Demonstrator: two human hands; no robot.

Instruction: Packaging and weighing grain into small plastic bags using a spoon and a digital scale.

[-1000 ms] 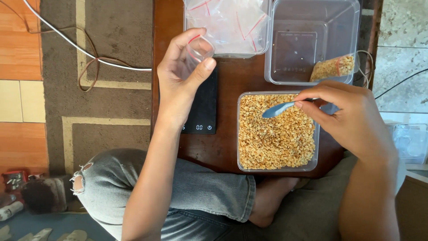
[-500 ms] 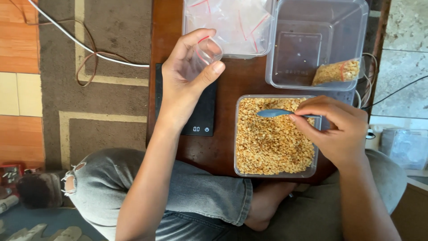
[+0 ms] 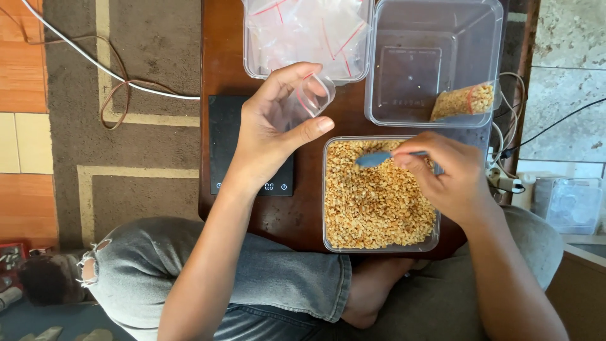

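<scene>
Head view: the dark wooden worktop [image 3: 227, 69] carries the grain tub [image 3: 379, 196], my landmark — a clear stiff container, heavy with loose yellow kernels, best taken by its rim. Behind it sit two more clear tubs, one [image 3: 303, 38] stacked with flimsy bags. Left of the grain tub lies the black scale [image 3: 221, 145]. Above the scale my left hand [image 3: 271, 139] pinches a small zip bag [image 3: 309, 101] — thin, slippery, feather-light — held at its mouth. Over the grain my right hand [image 3: 448, 177] grips the blue spoon [image 3: 379, 158] by its handle.
</scene>
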